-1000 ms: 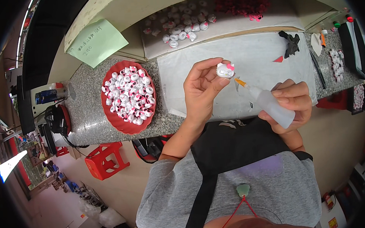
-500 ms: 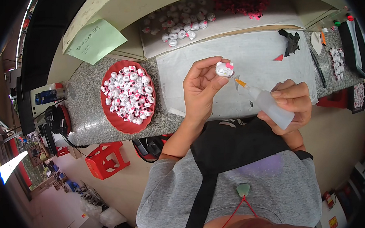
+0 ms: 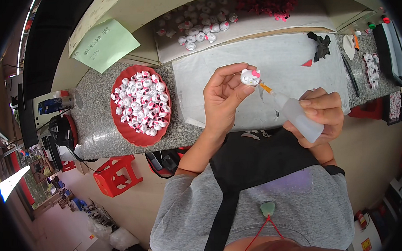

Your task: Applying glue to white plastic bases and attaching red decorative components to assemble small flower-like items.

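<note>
Between thumb and fingers, my left hand [image 3: 226,90] pinches a small white cat-head figurine [image 3: 249,77] with a pink bow, held above the paper-covered bench. My right hand [image 3: 321,112] is wrapped round a translucent squeeze bottle [image 3: 298,118]. The bottle's orange needle tip [image 3: 265,87] points up and left at the figurine's lower right edge; whether it touches cannot be made out. To the left stands a red scalloped dish [image 3: 140,140] heaped with similar white and pink pieces [image 3: 143,101].
White paper [image 3: 198,71] covers the bench. More white pieces [image 3: 200,28] and a pile of pink bits [image 3: 267,4] lie on the shelf beyond. At right are black scrap [image 3: 320,46], a red scrap [image 3: 307,63] and a black rod [image 3: 350,76]. A green note [image 3: 106,44] hangs upper left.
The figurine has shifted slightly right and turned a little in my left fingers. The bottle in my right hand has barely moved.
</note>
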Demonstrator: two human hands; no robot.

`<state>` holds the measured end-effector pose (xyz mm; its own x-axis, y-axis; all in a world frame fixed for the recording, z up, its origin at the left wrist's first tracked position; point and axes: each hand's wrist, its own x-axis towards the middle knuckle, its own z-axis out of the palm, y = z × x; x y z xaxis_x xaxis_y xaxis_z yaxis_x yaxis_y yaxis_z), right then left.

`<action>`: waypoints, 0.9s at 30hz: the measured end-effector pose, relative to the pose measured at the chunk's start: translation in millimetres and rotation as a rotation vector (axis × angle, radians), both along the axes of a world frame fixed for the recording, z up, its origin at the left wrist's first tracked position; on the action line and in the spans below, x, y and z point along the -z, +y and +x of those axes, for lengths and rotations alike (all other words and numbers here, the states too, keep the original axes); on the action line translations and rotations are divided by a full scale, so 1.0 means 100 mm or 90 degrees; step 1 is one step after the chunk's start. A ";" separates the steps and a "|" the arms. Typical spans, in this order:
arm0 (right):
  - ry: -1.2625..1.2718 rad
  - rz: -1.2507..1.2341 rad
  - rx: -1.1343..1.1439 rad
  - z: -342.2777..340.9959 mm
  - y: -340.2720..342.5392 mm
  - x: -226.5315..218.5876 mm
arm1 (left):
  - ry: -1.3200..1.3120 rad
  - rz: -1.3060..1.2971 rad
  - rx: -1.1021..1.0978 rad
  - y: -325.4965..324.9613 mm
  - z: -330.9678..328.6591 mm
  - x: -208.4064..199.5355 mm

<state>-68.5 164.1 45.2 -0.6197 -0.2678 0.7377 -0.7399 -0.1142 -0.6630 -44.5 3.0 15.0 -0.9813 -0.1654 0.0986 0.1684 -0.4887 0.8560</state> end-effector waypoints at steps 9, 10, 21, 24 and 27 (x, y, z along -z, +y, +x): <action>-0.018 -0.009 -0.007 0.02 0.02 0.00 | -0.002 0.002 -0.012 0.00 0.00 0.01; -0.019 -0.017 -0.006 0.01 0.01 0.00 | 0.000 -0.001 -0.009 0.01 0.00 0.01; -0.013 -0.017 -0.008 0.00 0.00 0.00 | 0.018 -0.040 0.008 0.02 0.01 0.01; -0.022 -0.007 -0.017 0.00 -0.01 0.00 | 0.027 -0.091 0.005 0.02 0.01 0.01; -0.019 -0.013 -0.014 0.00 -0.01 0.01 | 0.027 -0.091 0.018 0.02 0.01 -0.01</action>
